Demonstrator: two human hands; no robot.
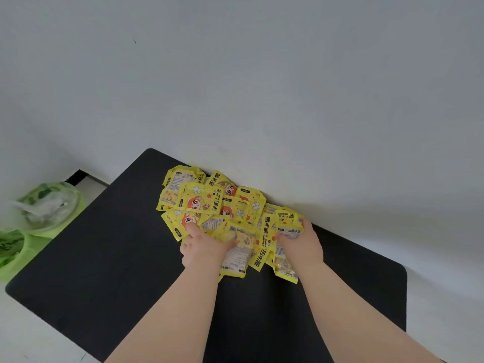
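Several yellow hand-warmer packets lie heaped on the far side of a black table, against the white wall. My left hand rests on the near left part of the heap, its thumb pressing a packet and its fingers tucked among the packets. My right hand is at the right end of the heap, with its fingers curled round a small bunch of packets. Both forearms reach in from the bottom of the view.
A white wall stands right behind the heap. To the left of the table sits a green bin lined with a clear plastic bag, with another green container beside it. The table's rounded near-left corner meets pale floor.
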